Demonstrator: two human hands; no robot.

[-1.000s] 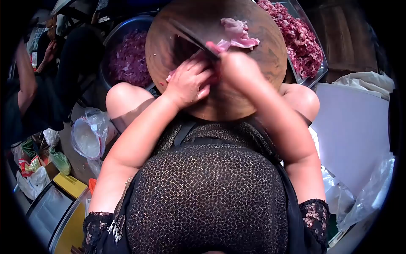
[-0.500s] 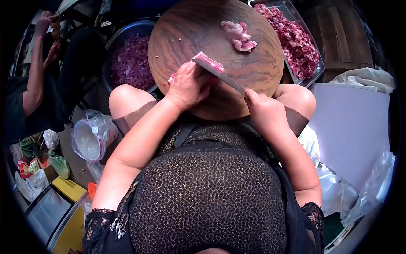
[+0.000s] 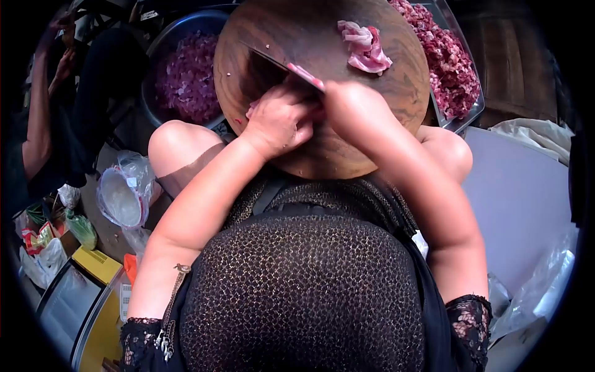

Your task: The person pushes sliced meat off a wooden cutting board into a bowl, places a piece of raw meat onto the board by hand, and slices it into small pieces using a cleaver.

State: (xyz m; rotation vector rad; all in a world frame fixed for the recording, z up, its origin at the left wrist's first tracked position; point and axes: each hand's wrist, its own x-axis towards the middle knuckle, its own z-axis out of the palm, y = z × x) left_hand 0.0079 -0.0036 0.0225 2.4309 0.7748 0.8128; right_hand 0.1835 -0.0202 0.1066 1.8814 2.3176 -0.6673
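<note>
1. Bringing the right hand (image 3: 351, 102) upward and inward since half a second ago, carrying the knife (image 3: 273, 61) farther out past the left hand (image 3: 279, 121).
2. Clutching the knife in the tightly closed right hand, slanting it away leftward beyond the left knuckles.
3. Holding down meat (image 3: 305, 75) with curled left fingers, hiding most of it underneath and showing an edge just beyond the knife.
4. Leaving another slice (image 3: 365, 49) lying on the round board (image 3: 334, 159), beyond the right hand.
5. Sitting with a bowl (image 3: 149, 93) of chopped meat (image 3: 189, 80) left of the left hand and a tray (image 3: 478, 102) of more to the right hand's right.
</note>
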